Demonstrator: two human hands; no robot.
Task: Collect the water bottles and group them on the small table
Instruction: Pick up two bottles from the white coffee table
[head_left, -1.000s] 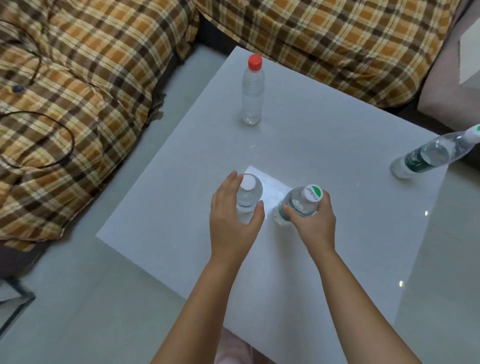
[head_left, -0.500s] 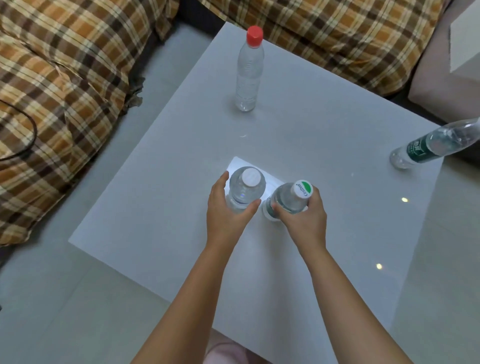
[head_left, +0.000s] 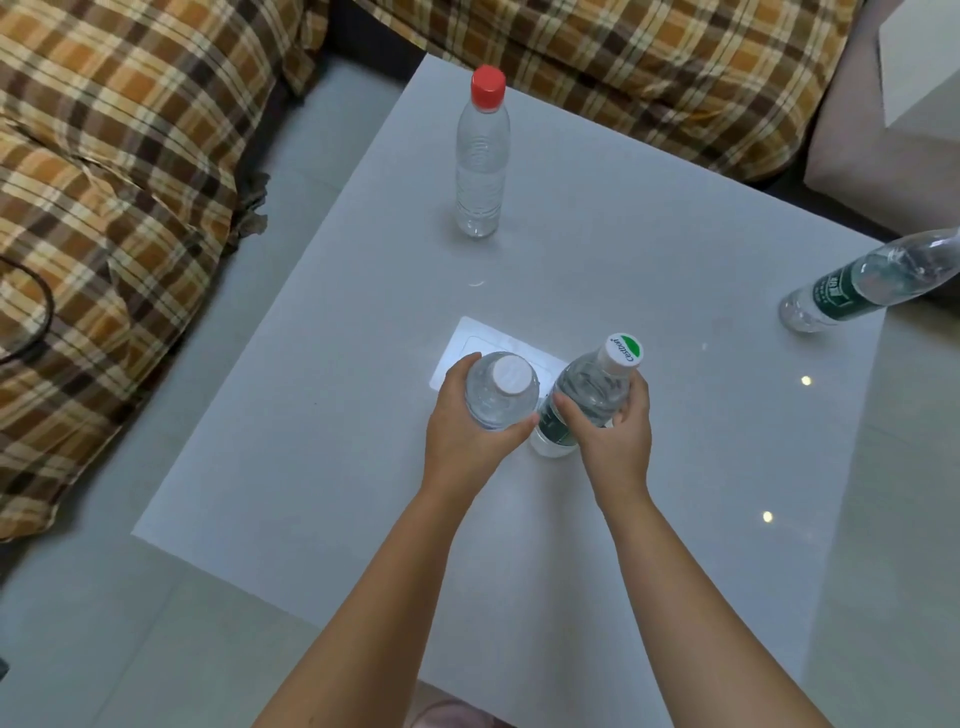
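Grip: left hand (head_left: 462, 449) wraps white-cap bottle (head_left: 500, 397), right hand (head_left: 615, 444) wraps green-cap bottle (head_left: 592, 387) | four bottles (head_left: 480, 171), one table (head_left: 675, 249)

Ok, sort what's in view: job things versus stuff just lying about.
Job: small table, red-capped bottle, white-capped bottle, green-capped bottle, right-edge bottle.
Lying about: plaid covers, black cable, white box.

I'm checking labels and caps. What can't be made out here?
Head view, far-right bottle: cap cut off by the right edge.
Head view, white-capped bottle: base and any label hidden by its own top and the left hand.
Head view, green-capped bottle: label mostly covered by the right hand.
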